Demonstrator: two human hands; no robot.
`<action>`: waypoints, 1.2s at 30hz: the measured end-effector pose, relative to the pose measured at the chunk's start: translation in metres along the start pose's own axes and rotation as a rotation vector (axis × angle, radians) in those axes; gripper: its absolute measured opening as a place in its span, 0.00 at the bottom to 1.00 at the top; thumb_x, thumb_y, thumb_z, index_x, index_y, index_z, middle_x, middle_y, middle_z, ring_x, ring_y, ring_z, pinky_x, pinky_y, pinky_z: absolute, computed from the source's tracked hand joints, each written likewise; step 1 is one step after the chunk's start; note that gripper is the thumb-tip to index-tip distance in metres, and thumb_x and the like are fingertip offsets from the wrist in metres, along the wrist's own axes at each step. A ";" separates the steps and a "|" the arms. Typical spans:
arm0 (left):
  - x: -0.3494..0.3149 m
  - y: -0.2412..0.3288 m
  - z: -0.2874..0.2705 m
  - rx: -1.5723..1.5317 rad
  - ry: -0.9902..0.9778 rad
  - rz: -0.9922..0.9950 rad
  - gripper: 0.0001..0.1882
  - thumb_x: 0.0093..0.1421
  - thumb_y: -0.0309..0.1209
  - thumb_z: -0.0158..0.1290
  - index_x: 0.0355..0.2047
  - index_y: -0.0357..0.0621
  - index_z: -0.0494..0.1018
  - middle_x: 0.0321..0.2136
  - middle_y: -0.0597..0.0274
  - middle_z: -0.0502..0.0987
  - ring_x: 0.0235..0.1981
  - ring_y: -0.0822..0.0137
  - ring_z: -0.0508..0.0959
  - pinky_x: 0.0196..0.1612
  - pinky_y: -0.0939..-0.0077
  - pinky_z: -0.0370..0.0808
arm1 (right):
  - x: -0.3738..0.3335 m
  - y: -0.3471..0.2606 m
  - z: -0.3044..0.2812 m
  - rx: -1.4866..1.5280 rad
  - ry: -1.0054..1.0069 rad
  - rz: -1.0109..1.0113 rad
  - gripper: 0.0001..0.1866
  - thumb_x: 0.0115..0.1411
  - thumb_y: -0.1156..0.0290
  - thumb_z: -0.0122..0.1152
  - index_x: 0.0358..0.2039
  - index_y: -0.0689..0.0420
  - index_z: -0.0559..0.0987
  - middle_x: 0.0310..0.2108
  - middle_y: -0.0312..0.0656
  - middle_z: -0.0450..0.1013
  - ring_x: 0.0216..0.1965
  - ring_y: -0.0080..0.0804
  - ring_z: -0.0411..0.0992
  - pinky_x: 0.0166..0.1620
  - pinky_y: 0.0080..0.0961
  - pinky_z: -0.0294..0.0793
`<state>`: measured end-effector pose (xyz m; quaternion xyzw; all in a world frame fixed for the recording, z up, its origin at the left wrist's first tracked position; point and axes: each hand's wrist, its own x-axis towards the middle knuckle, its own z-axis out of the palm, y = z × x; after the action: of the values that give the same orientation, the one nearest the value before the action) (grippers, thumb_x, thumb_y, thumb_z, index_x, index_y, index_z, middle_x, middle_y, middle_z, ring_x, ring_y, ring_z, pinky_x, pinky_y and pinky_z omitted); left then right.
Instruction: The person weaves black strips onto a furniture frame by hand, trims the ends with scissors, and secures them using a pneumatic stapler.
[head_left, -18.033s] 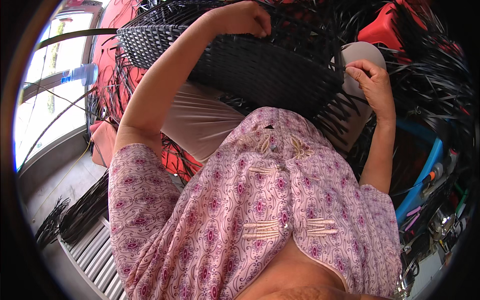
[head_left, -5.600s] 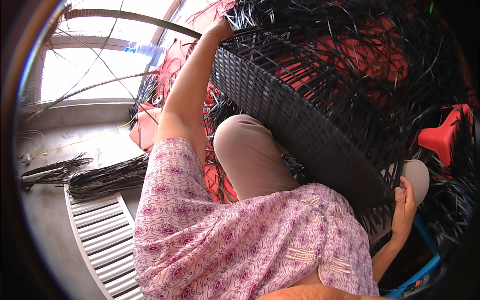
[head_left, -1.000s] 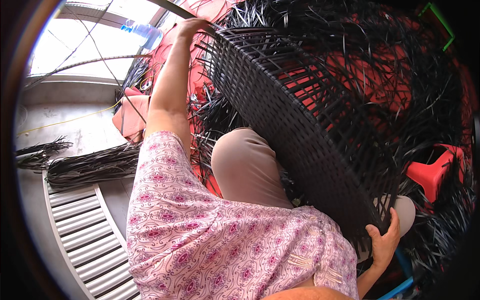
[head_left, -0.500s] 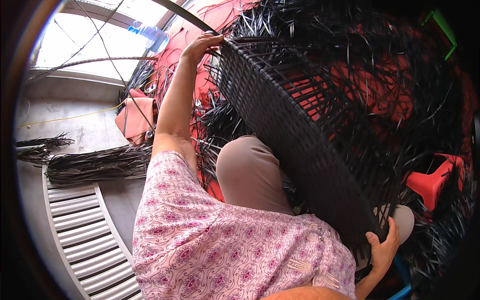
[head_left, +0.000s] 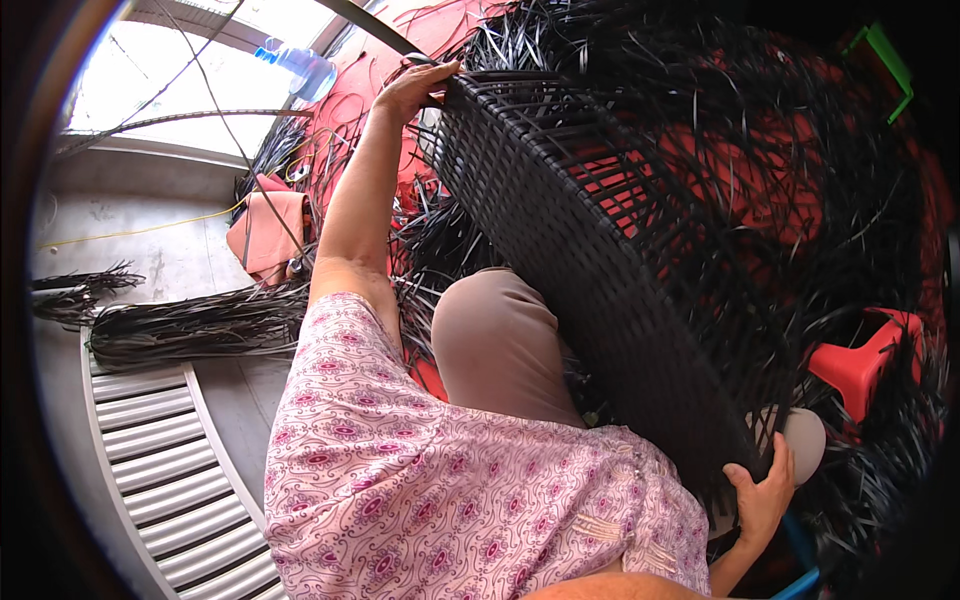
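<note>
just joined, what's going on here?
A person has a black woven piece slanting across their legs. Their left hand is at its far corner; their right hand rests at the near end, thumb and fingers spread. The side facing them is closely woven; beyond its upper edge the strips show gaps. Loose black strips lie over the red floor covering, and a strip bundle lies at left.

A clear, blue-tinted plastic bottle (head_left: 306,73) shows beside a bright window (head_left: 135,90). A yellow cord (head_left: 145,237) runs toward a salmon-pink sheet (head_left: 270,232), above a pale slatted rack (head_left: 165,440). At right, a red plastic stool (head_left: 870,358) sits below a green object (head_left: 888,66)
</note>
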<state>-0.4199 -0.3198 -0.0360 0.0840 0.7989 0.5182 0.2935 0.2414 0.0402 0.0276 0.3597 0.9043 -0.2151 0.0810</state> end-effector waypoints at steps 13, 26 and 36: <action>0.033 -0.041 -0.029 -0.484 -0.039 -0.019 0.18 0.69 0.42 0.45 0.41 0.42 0.79 0.38 0.57 0.82 0.38 0.61 0.82 0.47 0.61 0.80 | 0.047 0.063 -0.017 0.515 0.083 0.087 0.37 0.37 0.63 0.79 0.49 0.64 0.76 0.42 0.42 0.77 0.45 0.30 0.74 0.52 0.27 0.71; -0.069 -0.055 0.013 -0.181 0.390 -0.168 0.25 0.63 0.53 0.53 0.50 0.47 0.77 0.47 0.62 0.79 0.50 0.66 0.75 0.50 0.66 0.69 | 0.215 0.137 -0.116 0.049 0.138 -0.248 0.38 0.45 0.49 0.76 0.53 0.59 0.78 0.45 0.44 0.78 0.49 0.33 0.74 0.53 0.27 0.71; -0.112 -0.066 -0.101 0.038 0.394 0.024 0.29 0.69 0.49 0.43 0.67 0.56 0.60 0.63 0.70 0.68 0.65 0.73 0.64 0.56 0.65 0.59 | 0.196 0.112 -0.132 0.132 -0.067 -0.173 0.31 0.49 0.60 0.73 0.53 0.57 0.78 0.45 0.39 0.78 0.46 0.26 0.75 0.51 0.24 0.74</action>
<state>-0.3741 -0.4769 -0.0214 -0.0040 0.8494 0.5131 0.1234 0.1766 0.2923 0.0501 0.2777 0.9125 -0.2924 0.0683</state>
